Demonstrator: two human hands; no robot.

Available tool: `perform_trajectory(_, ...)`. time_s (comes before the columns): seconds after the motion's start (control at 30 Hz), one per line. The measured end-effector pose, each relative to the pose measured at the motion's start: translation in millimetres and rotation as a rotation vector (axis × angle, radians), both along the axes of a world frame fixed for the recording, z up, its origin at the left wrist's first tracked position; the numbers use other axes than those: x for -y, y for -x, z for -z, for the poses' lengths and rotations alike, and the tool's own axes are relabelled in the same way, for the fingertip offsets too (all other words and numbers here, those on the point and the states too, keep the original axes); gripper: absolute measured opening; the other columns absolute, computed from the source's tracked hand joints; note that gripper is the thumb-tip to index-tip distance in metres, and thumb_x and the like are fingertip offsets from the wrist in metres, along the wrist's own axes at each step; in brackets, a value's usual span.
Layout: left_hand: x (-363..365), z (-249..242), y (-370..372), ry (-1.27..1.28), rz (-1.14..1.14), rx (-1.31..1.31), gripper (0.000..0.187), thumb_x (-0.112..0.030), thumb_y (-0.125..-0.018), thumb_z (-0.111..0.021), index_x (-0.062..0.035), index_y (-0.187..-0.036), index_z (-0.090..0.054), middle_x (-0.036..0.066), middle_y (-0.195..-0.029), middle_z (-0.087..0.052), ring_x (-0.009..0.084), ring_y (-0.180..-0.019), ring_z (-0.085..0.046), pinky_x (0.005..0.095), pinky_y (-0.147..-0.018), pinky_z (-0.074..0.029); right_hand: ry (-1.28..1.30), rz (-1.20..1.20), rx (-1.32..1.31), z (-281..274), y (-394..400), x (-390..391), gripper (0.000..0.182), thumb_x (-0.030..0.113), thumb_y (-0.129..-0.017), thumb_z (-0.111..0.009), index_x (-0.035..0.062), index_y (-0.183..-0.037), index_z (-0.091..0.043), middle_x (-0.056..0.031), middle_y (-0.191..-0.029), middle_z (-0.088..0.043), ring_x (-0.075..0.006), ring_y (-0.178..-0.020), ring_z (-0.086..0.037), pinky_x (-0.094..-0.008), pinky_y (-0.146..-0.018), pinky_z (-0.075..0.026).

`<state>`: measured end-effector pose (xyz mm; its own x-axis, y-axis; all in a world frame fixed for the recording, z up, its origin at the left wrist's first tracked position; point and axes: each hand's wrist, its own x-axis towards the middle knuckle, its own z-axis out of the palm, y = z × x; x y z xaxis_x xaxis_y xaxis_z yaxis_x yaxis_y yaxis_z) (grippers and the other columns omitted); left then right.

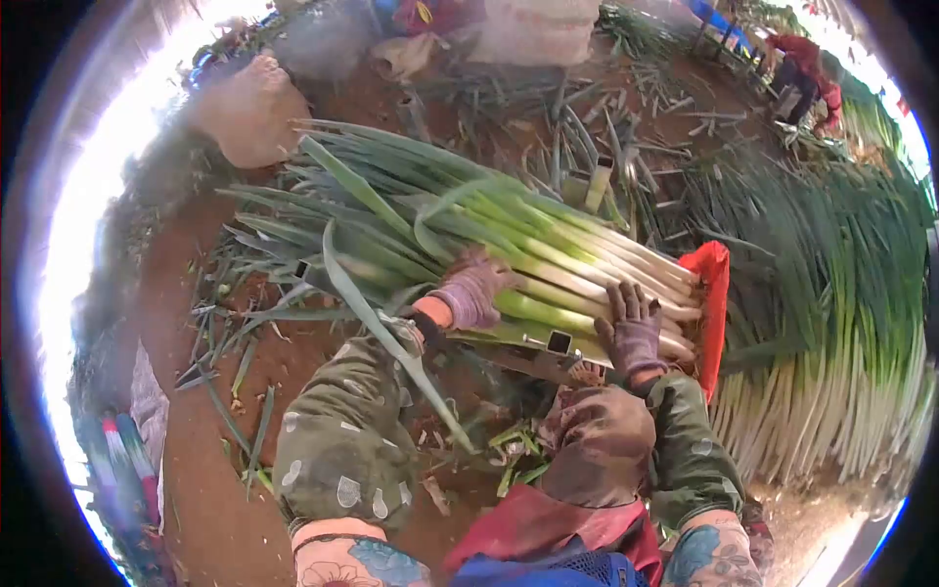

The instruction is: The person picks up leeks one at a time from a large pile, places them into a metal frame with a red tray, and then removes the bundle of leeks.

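A thick bundle of long green onions (558, 240) lies crosswise in front of me, leaves to the left and white stalks to the right. My left hand (474, 289), in a purple-grey glove, rests over the green part of the stalks, its fingers laid across them. My right hand (634, 328), gloved alike, presses on the white stalks with its fingers spread. Against the root ends stands a red upright piece (714, 313). Below the bundle, parts of a frame show, with a square tube end (558, 342) between my hands. One bent leaf (377, 328) hangs over my left forearm.
Rows of green onions (812, 323) lie at the right. Loose leaves litter the brown ground (205, 470). Pale sacks (533, 29) stand at the back, and a tan bundle (249, 112) is at the far left. Another person in red (807, 78) bends down at the far right.
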<state>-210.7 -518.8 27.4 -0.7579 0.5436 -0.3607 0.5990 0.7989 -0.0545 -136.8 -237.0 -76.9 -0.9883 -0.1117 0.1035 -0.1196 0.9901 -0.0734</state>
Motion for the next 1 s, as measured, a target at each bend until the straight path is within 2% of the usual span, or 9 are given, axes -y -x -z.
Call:
perform_trajectory(0.1, 27.3, 4.0, 17.5, -0.426, 0.030, 0.121, 0.056, -0.032, -0.072, -0.060, -0.0205, -0.126, -0.050, 0.011, -0.128, -0.050, 0.0308, -0.123, -0.042, 0.0409, -0.104, -0.032, 0.044, -0.009, -0.005, -6.5, -3.2, 3.7, 0.066, 0.042, -0.084, -0.051, 0.0179, -0.142, -0.028, -0.0104, -0.145, -0.029, -0.0281, -0.136, -0.023, -0.0520, -0.108, -0.012)
perform_trajectory(0.17, 46.8, -10.0, 36.5, -0.360, -0.018, -0.090, 0.048, -0.033, -0.080, -0.055, -0.0164, -0.125, -0.051, 0.014, -0.126, -0.051, 0.0316, -0.119, -0.046, 0.0383, -0.101, -0.037, 0.069, -0.008, 0.002, -10.6, -5.0, 3.6, 0.065, 0.041, -0.085, -0.051, 0.0189, -0.142, -0.028, -0.0101, -0.146, -0.028, -0.0282, -0.135, -0.024, -0.0521, -0.109, -0.012)
perform_trajectory(0.23, 88.2, -12.2, 88.1, 0.197, 0.291, 0.000, 0.043, -0.034, -0.086, -0.051, -0.0155, -0.124, -0.053, 0.015, -0.129, -0.049, 0.0328, -0.119, -0.047, 0.0405, -0.101, -0.037, 0.081, 0.005, 0.023, -8.2, -3.7, 2.7, 0.065, 0.042, -0.085, -0.051, 0.0191, -0.141, -0.028, -0.0100, -0.145, -0.029, -0.0281, -0.135, -0.024, -0.0518, -0.109, -0.012)
perform_trajectory(0.3, 88.8, -59.5, 78.5, 0.105, -0.455, 0.004, 0.045, -0.038, -0.086, -0.048, -0.0145, -0.125, -0.052, 0.014, -0.128, -0.051, 0.0329, -0.117, -0.048, 0.0413, -0.098, -0.040, 0.084, 0.012, 0.028, -11.9, -2.4, 3.1, 0.065, 0.043, -0.085, -0.051, 0.0194, -0.141, -0.028, -0.0098, -0.145, -0.029, -0.0279, -0.135, -0.024, -0.0515, -0.109, -0.011)
perform_trajectory(0.53, 174.8, -124.1, 31.4, 0.458, -0.877, -0.165, 0.048, -0.036, -0.084, -0.050, -0.0157, -0.128, -0.049, 0.013, -0.125, -0.054, 0.0317, -0.112, -0.054, 0.0437, -0.094, -0.042, 0.112, 0.038, 0.055, -11.1, -2.3, 4.7, 0.064, 0.047, -0.084, -0.050, 0.0217, -0.140, -0.031, -0.0072, -0.145, -0.030, -0.0265, -0.136, -0.024, -0.0529, -0.109, -0.009)
perform_trajectory(0.63, 144.5, -138.6, -21.4, -0.052, -0.716, -0.376, 0.058, -0.041, -0.081, -0.056, -0.0119, -0.130, -0.046, 0.015, -0.127, -0.052, 0.0319, -0.114, -0.052, 0.0418, -0.097, -0.040, 0.093, 0.052, 0.099, -9.2, 0.1, 4.0, 0.064, 0.048, -0.086, -0.047, 0.0227, -0.141, -0.029, -0.0065, -0.147, -0.027, -0.0255, -0.137, -0.021, -0.0512, -0.110, -0.008)
perform_trajectory(0.73, 117.6, -82.0, -78.4, -0.284, -0.358, -0.321, 0.077, -0.049, -0.078, -0.060, -0.0034, -0.136, -0.037, 0.022, -0.124, -0.052, 0.0372, -0.112, -0.051, 0.0407, -0.097, -0.040, 0.102, 0.062, 0.166, -20.8, -1.1, 5.4, 0.064, 0.050, -0.087, -0.045, 0.0218, -0.142, -0.027, -0.0063, -0.148, -0.025, -0.0254, -0.138, -0.018, -0.0507, -0.111, -0.007)
perform_trajectory(0.8, 102.5, -43.8, -88.9, -0.037, -0.548, -0.155, 0.096, -0.049, -0.073, -0.067, -0.0087, -0.144, -0.017, 0.013, -0.143, -0.033, 0.0294, -0.127, -0.038, 0.0357, -0.105, -0.032, 0.117, 0.043, 0.171, -22.1, -2.0, 4.1, 0.064, 0.050, -0.088, -0.044, 0.0214, -0.143, -0.026, -0.0063, -0.148, -0.024, -0.0255, -0.138, -0.017, -0.0507, -0.111, -0.006)
perform_trajectory(1.0, 127.3, -5.6, -71.9, 0.098, -0.554, -0.336, 0.078, -0.023, -0.072, -0.067, -0.0208, -0.140, -0.029, 0.006, -0.139, -0.041, 0.0256, -0.121, -0.045, 0.0348, -0.099, -0.040, 0.106, 0.037, 0.254, -32.7, -2.3, 5.8, 0.063, 0.049, -0.090, -0.040, 0.0211, -0.144, -0.022, -0.0060, -0.150, -0.019, -0.0250, -0.140, -0.013, -0.0514, -0.111, -0.005)
